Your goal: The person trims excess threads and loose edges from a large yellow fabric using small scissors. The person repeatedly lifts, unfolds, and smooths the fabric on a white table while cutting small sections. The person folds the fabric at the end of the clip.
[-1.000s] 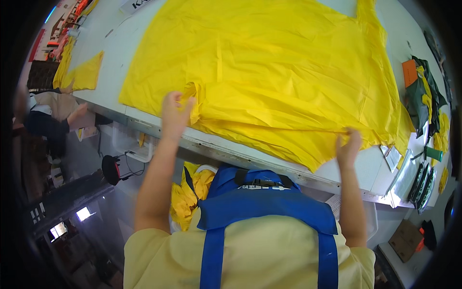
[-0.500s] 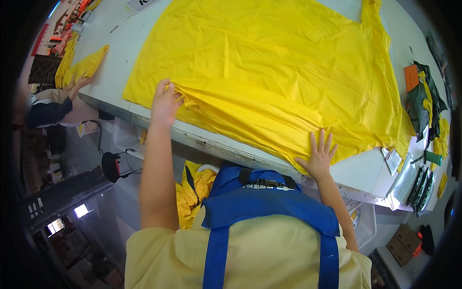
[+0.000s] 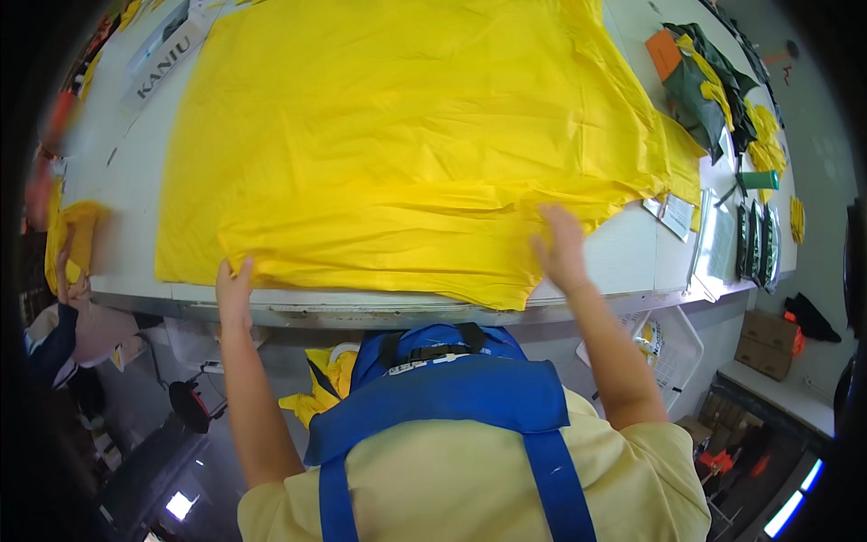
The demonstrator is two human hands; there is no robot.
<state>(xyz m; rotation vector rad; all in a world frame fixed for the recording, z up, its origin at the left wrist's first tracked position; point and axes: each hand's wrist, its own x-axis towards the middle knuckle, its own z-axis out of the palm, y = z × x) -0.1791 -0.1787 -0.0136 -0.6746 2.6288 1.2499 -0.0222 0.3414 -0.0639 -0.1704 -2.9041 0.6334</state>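
A large yellow garment [image 3: 406,135] of thin, wrinkled fabric lies spread over the white table [image 3: 135,230]. Its kind is not plain to see. At its near left part, my left hand [image 3: 236,294] pinches the folded-over edge between thumb and fingers. My right hand [image 3: 564,253], a little blurred, is over the near right part with fingers apart and nothing gripped; whether it touches the fabric I cannot tell. Gathered folds run across the garment between the two hands.
A white box [image 3: 167,63] stands at the far left. Rightward lie dark green garments [image 3: 700,99], a green roll [image 3: 759,180], a paper card [image 3: 670,215] and several dark packets [image 3: 757,239]. A co-worker's hand [image 3: 65,262] holds yellow fabric at the left. White baskets [image 3: 673,361] sit below the table.
My left hand has drawn the near edge down and leftward, spreading the garment flatter. My right hand has lifted from its flat press near the table edge and moved farther in. The view has turned.
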